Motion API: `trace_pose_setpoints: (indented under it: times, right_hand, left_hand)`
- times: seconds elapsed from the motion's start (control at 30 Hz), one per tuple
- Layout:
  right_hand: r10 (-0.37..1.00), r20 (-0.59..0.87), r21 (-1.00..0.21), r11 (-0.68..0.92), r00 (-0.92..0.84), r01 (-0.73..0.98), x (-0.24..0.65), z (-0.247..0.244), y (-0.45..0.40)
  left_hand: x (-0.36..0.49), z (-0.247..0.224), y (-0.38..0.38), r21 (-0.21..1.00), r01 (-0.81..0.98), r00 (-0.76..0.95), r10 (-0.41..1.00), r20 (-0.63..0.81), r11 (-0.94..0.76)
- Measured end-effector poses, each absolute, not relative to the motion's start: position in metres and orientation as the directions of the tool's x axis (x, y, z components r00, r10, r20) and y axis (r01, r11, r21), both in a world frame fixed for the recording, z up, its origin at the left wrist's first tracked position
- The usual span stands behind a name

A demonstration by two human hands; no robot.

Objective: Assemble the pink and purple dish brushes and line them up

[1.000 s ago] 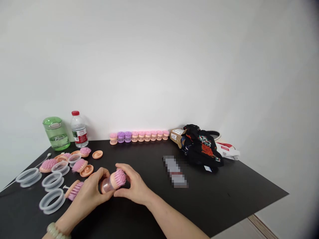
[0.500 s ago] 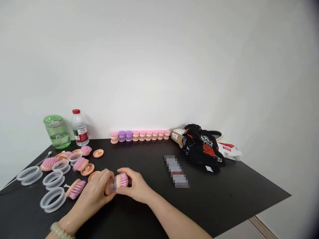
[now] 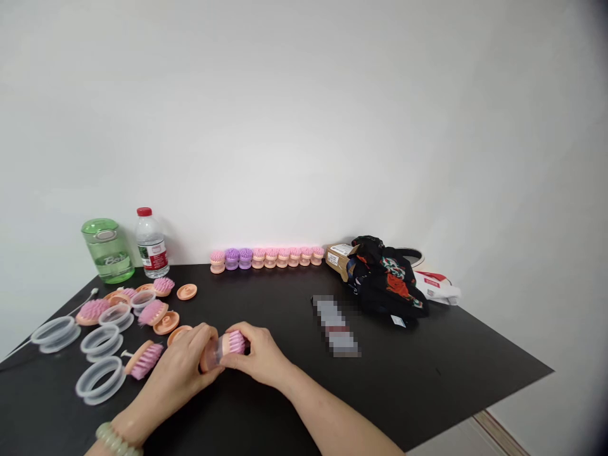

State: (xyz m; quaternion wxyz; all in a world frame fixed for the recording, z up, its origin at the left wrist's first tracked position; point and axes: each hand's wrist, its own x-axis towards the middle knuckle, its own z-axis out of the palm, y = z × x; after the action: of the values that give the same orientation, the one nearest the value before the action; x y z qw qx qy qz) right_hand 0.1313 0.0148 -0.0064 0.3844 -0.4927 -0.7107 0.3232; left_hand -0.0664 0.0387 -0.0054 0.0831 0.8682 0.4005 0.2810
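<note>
Between my hands is a brush [image 3: 235, 342] with pink bristles facing right, a clear middle ring and a peach base, tilted on its side above the black table. My left hand [image 3: 188, 362] wraps round the peach base end. My right hand [image 3: 256, 354] pinches the bristle end between thumb and fingers. Left of my hands lie several pink brush heads [image 3: 146, 361], clear plastic rings [image 3: 101, 380] and peach round bases [image 3: 166, 322].
Against the wall stands a row of pink and purple brushes [image 3: 283, 256]. A green jug [image 3: 108, 253] and a water bottle [image 3: 152, 247] are at back left. A cardboard box [image 3: 338, 261], black patterned cloth [image 3: 389, 285] and a blurred-out item [image 3: 337, 328] lie to the right.
</note>
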Motion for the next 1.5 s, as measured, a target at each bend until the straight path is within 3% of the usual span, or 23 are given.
trace_pose_setpoints:
  times: [0.17, 0.33, 0.5, 0.63, 0.73, 0.8, 0.9, 1.07, 1.17, 1.33, 1.4, 1.5]
  right_hand:
    - [0.822, 0.46, -0.765, 0.559, -0.335, 0.321, 0.135, -0.002, 0.014]
    - [0.706, 0.601, -0.743, 0.667, -0.374, 0.065, 0.133, -0.001, 0.014]
    - [0.59, 0.731, -0.611, 0.79, -0.344, 0.056, 0.125, 0.0, 0.009]
    - [0.461, 0.817, -0.443, 0.886, -0.347, 0.134, 0.123, 0.006, 0.001]
    - [0.404, 0.854, -0.35, 0.912, -0.329, 0.213, 0.128, 0.011, -0.001]
    - [0.443, 0.847, -0.381, 0.891, -0.292, 0.247, 0.133, 0.011, 0.0]
    - [0.608, 0.761, -0.544, 0.788, -0.226, 0.289, 0.138, 0.003, 0.007]
    - [0.906, 0.423, -0.793, 0.383, -0.024, 0.475, 0.139, -0.013, 0.019]
    - [0.952, 0.305, -0.778, 0.242, 0.012, 0.579, 0.14, -0.019, 0.024]
    - [0.958, 0.286, -0.733, 0.238, -0.028, 0.637, 0.145, -0.026, 0.03]
    - [0.946, 0.321, -0.716, 0.276, -0.048, 0.642, 0.146, -0.027, 0.031]
    - [0.854, 0.51, -0.635, 0.457, -0.106, 0.623, 0.144, -0.023, 0.027]
  left_hand:
    - [-0.068, 0.007, 0.036, 0.603, 0.579, 0.511, 0.821, 0.255, -0.548]
    - [-0.076, 0.022, 0.032, 0.915, 0.31, 0.628, 0.778, 0.008, -0.26]
    - [-0.078, 0.024, 0.026, 0.992, 0.125, 0.568, 0.82, -0.073, 0.002]
    - [-0.077, 0.016, 0.027, 0.964, -0.002, 0.664, 0.721, -0.197, 0.265]
    - [-0.081, 0.014, 0.031, 0.942, -0.079, 0.665, 0.721, -0.195, 0.327]
    - [-0.084, 0.015, 0.034, 0.944, -0.149, 0.626, 0.767, -0.141, 0.295]
    - [-0.087, 0.019, 0.036, 0.939, -0.249, 0.548, 0.834, -0.067, 0.238]
    - [-0.089, 0.02, 0.035, 0.933, -0.287, 0.474, 0.879, -0.058, 0.216]
    - [-0.089, 0.018, 0.036, 0.934, -0.298, 0.479, 0.877, -0.034, 0.199]
    - [-0.087, 0.018, 0.036, 0.933, -0.305, 0.479, 0.878, -0.024, 0.192]
    - [-0.086, 0.018, 0.036, 0.937, -0.287, 0.487, 0.873, -0.035, 0.198]
    - [-0.085, 0.016, 0.035, 0.971, -0.189, 0.475, 0.879, -0.041, 0.148]
